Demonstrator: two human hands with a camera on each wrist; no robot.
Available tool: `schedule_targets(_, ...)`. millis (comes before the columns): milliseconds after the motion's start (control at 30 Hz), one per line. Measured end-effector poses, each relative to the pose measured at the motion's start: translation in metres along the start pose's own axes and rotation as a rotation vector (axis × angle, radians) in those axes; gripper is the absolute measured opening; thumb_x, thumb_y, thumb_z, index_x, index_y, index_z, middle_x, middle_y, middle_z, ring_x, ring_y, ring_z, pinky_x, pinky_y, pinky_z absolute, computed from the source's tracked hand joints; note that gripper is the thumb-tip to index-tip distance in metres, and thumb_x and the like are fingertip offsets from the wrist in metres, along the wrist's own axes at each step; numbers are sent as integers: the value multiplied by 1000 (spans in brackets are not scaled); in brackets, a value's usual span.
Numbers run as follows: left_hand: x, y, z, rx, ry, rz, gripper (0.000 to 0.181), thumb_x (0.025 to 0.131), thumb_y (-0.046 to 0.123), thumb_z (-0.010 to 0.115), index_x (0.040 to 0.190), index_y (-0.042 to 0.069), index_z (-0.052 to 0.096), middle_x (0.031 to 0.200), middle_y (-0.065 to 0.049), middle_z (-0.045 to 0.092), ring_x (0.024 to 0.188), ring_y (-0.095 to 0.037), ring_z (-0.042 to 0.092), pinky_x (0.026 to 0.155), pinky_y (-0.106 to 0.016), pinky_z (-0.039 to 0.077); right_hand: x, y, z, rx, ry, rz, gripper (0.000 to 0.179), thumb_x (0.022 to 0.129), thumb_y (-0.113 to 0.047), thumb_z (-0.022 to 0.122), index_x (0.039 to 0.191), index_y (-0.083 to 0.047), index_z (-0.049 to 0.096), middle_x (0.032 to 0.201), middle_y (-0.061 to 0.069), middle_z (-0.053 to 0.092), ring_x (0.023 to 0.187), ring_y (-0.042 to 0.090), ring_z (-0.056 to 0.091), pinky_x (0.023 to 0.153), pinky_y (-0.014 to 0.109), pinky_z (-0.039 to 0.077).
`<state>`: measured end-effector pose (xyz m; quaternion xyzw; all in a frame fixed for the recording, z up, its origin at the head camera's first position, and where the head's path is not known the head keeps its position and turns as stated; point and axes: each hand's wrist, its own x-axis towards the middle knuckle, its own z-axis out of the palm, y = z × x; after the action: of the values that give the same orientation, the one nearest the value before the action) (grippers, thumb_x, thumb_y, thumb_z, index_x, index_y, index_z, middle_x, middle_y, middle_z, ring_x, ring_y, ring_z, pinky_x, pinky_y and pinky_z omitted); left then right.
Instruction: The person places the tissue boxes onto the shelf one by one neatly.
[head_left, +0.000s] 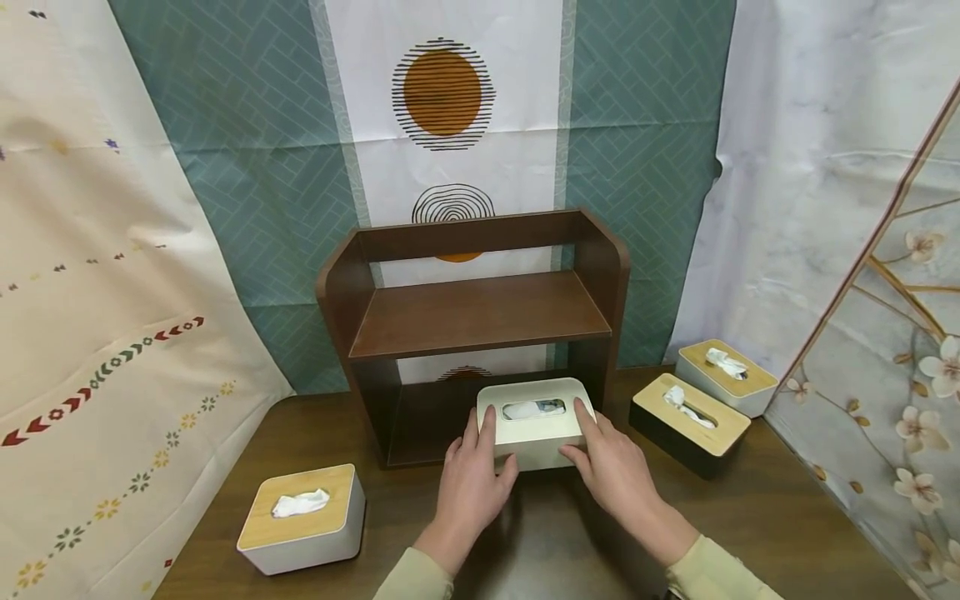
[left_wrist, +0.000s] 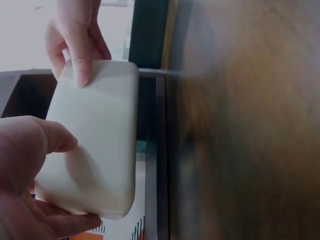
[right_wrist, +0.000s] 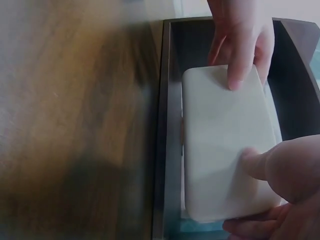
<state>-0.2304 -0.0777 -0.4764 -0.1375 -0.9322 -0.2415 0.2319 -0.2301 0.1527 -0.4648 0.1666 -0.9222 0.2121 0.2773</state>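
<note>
Both hands hold a cream tissue box [head_left: 531,454] at its two ends, in front of the lower opening of a dark brown two-tier shelf [head_left: 480,312]. My left hand [head_left: 474,479] grips the left end, its thumb on the front face and its fingers along the side and top edge. At the right end my right hand [head_left: 615,467] grips in the same way. In the left wrist view the box's smooth front face [left_wrist: 95,120] shows both thumbs pressed on it. White tissue lies in the oval slot on top.
A white tissue box with a wooden lid [head_left: 300,517] stands at the left of the table [head_left: 405,533]. On the right are a black tissue box [head_left: 690,421] with a wooden lid and, behind it, another white one [head_left: 727,375]. Patterned cloths hang behind and at both sides.
</note>
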Motion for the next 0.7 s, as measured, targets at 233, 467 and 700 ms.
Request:
schedule_targets(233, 20, -8, 3, 10, -9, 3, 75, 96, 21, 79, 161, -2, 50, 158, -36, 52, 126, -48, 69, 112, -61, 50, 16, 10, 8, 19, -64, 5, 73, 98, -23, 87, 156, 6, 55, 135, 33, 68, 104, 48, 75, 82, 62, 61)
schedule_targets(467, 33, -15, 7, -4, -26, -6, 75, 97, 23, 79, 162, -1, 49, 159, -36, 51, 130, -49, 67, 113, -63, 49, 28, 13, 15, 41, -76, 16, 66, 103, -25, 80, 155, 6, 55, 131, 34, 69, 103, 48, 74, 80, 63, 60)
schedule_targets(700, 37, -20, 11, -23, -39, -25, 75, 98, 24, 80, 163, 0, 49, 159, -36, 50, 131, -49, 66, 111, -62, 50, 35, 10, 19, 59, -60, 28, 61, 105, -25, 78, 152, 6, 57, 121, 32, 69, 96, 50, 73, 76, 65, 59)
